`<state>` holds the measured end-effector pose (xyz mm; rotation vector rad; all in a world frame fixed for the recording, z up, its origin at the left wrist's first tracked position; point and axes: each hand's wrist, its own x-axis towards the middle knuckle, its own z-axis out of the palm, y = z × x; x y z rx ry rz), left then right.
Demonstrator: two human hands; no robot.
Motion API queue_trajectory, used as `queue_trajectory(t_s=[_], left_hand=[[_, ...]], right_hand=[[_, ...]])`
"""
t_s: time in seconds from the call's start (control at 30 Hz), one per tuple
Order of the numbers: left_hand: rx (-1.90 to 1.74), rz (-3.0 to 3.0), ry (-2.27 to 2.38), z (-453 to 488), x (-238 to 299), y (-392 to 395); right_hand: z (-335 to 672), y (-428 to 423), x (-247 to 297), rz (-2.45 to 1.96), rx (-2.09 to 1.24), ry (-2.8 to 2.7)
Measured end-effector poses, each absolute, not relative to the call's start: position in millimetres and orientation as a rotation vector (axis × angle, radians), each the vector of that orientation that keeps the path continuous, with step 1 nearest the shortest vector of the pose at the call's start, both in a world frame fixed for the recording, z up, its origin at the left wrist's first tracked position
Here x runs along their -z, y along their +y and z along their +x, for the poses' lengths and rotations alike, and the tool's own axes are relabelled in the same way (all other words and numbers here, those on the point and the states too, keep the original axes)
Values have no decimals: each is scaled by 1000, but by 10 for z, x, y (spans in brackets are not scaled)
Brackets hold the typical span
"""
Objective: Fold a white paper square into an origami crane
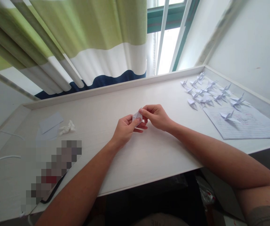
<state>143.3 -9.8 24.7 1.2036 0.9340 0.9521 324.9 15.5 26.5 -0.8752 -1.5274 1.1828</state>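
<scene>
A small folded piece of white paper [137, 116] is held between both hands just above the white desk [149, 150]. My left hand [125, 129] pinches it from the left with thumb and fingers. My right hand [157, 116] pinches it from the right, fingertips curled onto the fold. Most of the paper is hidden by the fingers.
Several folded white paper cranes [207, 92] lie at the back right, one on a lined sheet [247, 125]. At the left lie flat white paper sheets [50, 123], a crumpled paper scrap [67, 128], a white cable [0, 158] and a blurred object. Curtain [78, 40] and window stand behind.
</scene>
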Motion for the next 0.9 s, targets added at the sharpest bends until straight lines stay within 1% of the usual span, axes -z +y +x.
queue_trajectory(t_s=[0.37,0.67,0.9], left_hand=[[-926,1212,919,1436,-259,-92],[-927,1254,967,1436,-258,-109],[-927,1220,901,1407,-280,-100]], right_hand=[[3256,158,-239,-902,-1127,-1569],[3248,153,-252,-876,-1169,-1576],[3276,184,-214,-842,-1223,-1560]])
